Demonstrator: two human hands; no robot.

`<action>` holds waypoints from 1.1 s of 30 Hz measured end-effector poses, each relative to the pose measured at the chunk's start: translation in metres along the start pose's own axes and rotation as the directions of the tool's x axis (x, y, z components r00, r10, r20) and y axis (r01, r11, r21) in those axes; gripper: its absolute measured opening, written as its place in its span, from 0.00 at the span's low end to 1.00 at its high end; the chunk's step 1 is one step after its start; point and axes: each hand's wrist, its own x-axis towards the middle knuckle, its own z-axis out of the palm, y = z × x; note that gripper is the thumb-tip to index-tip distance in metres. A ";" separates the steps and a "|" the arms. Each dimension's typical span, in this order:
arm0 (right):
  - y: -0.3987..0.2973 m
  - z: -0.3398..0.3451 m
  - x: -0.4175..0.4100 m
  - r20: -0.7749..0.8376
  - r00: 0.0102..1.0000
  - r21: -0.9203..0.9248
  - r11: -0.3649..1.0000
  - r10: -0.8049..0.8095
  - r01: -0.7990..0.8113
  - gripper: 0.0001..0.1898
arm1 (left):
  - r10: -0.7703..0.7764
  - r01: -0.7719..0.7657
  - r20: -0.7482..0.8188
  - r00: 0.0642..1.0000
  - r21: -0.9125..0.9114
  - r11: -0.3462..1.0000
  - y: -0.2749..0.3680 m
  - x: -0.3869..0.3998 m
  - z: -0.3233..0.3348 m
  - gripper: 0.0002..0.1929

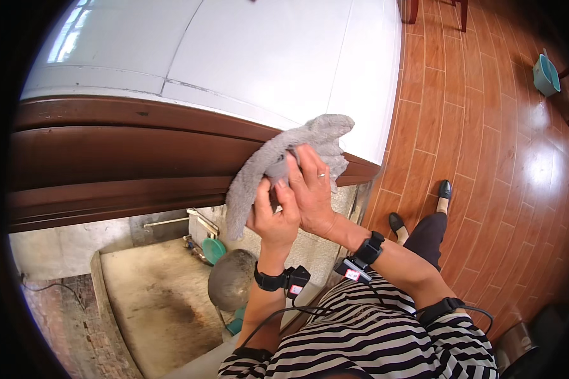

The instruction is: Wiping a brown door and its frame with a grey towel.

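A fluffy grey cloth (253,189), probably a towel, lies spread over a dark brown moulded wooden frame (123,156) near its right end. Its upper end reaches onto a white tiled surface (265,57). My left hand (277,213) grips the cloth from below, with fingers bent and thumb raised. Close against it, my right hand (310,187) pinches the cloth and wears a ring. A smooth grey-blue patch shows between the fingers; it is blurred, and I cannot tell whether it is a fold or a separate thing.
Beyond the frame's lower edge, a metal wok (232,279) and a green bowl (214,251) sit by a stained concrete slab (156,298). On the wood-look tiled floor (455,118) stands a light-blue bucket (546,78), with dark red furniture legs (462,14) farther back. Thin cables (284,310) run along my arms.
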 end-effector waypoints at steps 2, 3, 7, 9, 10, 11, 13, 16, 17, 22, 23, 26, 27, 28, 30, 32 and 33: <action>0.009 0.002 -0.012 -0.005 0.998 -0.041 0.998 0.056 -0.057 0.28 | 0.055 -0.056 0.046 0.997 0.005 0.998 -0.004 -0.006 0.008 0.06; 0.013 0.002 -0.014 -0.004 0.999 -0.036 0.998 0.053 -0.053 0.28 | 0.063 -0.063 0.065 0.996 0.001 0.998 -0.008 -0.013 0.012 0.06; 0.025 -0.002 -0.016 0.004 0.999 0.031 0.999 0.037 -0.037 0.28 | 0.098 -0.099 0.108 0.989 0.012 0.995 -0.016 -0.016 0.021 0.05; 0.024 -0.006 -0.012 0.001 0.998 0.042 0.998 0.057 -0.057 0.28 | 0.071 -0.071 0.134 0.988 0.000 0.997 -0.013 -0.014 0.020 0.05; 0.021 -0.007 -0.009 -0.003 0.999 0.040 0.998 0.047 -0.047 0.28 | -0.003 0.014 0.144 0.990 -0.079 0.997 -0.013 -0.011 0.018 0.04; 0.019 -0.009 -0.006 -0.001 0.999 0.063 0.997 0.048 -0.047 0.28 | -0.074 0.099 0.160 0.984 -0.156 0.983 -0.013 -0.008 0.015 0.04; 0.010 -0.012 0.004 0.009 0.999 0.079 0.996 0.048 -0.049 0.28 | 0.019 -0.011 0.076 0.997 -0.103 0.995 -0.003 0.007 0.003 0.04; -0.011 -0.015 0.037 -0.056 0.994 0.124 0.987 -0.099 0.105 0.28 | -0.035 0.030 -0.046 0.998 -0.118 0.993 0.015 0.030 -0.013 0.05; -0.015 -0.016 0.040 -0.052 0.994 0.126 0.987 -0.094 0.100 0.28 | -0.141 0.134 -0.037 0.989 -0.151 0.979 0.013 0.032 -0.015 0.04; 0.008 -0.005 0.018 -0.084 0.994 0.002 0.997 -0.076 0.076 0.30 | -0.135 0.146 0.085 0.987 -0.137 0.980 0.014 0.027 -0.002 0.03; 0.021 -0.004 0.007 -0.085 0.995 -0.061 0.997 -0.047 0.042 0.30 | -0.098 0.118 0.132 0.986 -0.152 0.981 0.015 0.023 0.009 0.02; 0.051 -0.001 -0.028 -0.010 0.997 -0.050 0.996 0.077 -0.077 0.31 | 0.017 0.015 0.250 0.968 -0.126 0.992 0.007 0.001 0.036 0.03; 0.060 -0.001 -0.038 0.048 0.985 -0.080 0.984 0.164 -0.160 0.31 | 0.023 0.006 0.307 0.951 -0.095 0.995 0.006 -0.006 0.044 0.03; 0.065 -0.002 -0.044 0.046 0.985 -0.084 0.983 0.166 -0.162 0.31 | -0.060 0.070 0.394 0.917 -0.012 0.997 0.007 -0.013 0.049 0.03; 0.068 -0.007 -0.047 0.121 0.958 -0.099 0.963 0.260 -0.249 0.31 | -0.105 0.133 0.405 0.908 -0.040 0.990 0.009 -0.018 0.054 0.06; 0.058 -0.008 -0.044 0.123 0.940 -0.037 0.948 0.318 -0.316 0.31 | -0.123 0.171 0.385 0.915 -0.093 0.981 -0.001 -0.024 0.055 0.08; 0.052 -0.009 -0.040 0.127 0.914 0.022 0.920 0.385 -0.391 0.31 | -0.119 0.169 0.383 0.916 -0.100 0.981 -0.001 -0.023 0.052 0.08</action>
